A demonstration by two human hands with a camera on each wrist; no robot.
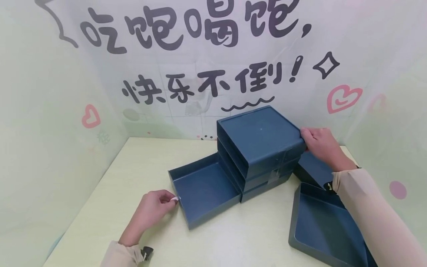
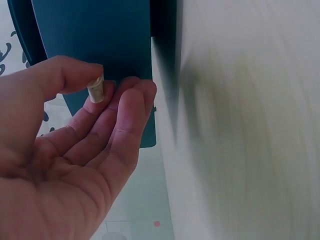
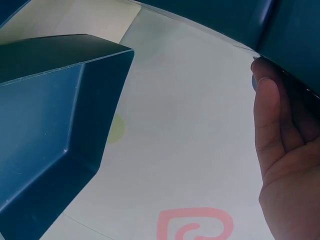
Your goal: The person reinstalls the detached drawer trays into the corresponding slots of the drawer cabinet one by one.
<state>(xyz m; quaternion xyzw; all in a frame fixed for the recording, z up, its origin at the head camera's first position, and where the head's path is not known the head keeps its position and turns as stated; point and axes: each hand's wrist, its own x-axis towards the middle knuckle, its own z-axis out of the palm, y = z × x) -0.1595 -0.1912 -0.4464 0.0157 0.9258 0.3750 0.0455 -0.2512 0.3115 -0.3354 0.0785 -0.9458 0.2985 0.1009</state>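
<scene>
A dark blue drawer cabinet (image 1: 261, 137) with stacked compartments stands near the back of the table. At its lower left, a shallow blue drawer (image 1: 207, 189) sticks out of the bottom opening. My left hand (image 1: 153, 207) pinches a small pale knob (image 2: 96, 91) on the drawer's front between thumb and fingers. On the opposite side, my right hand (image 1: 321, 144) grips the cabinet's upper right edge. Its fingers (image 3: 268, 100) lie against the cabinet wall in the right wrist view, and the thumb's contact is hidden there.
A loose blue drawer (image 1: 327, 218) lies open side up at the right, partly under my right forearm. Behind it sits another dark blue piece (image 1: 311, 168), partly hidden. A printed cloth backdrop (image 1: 186, 74) with lettering rises behind the table (image 1: 130, 167).
</scene>
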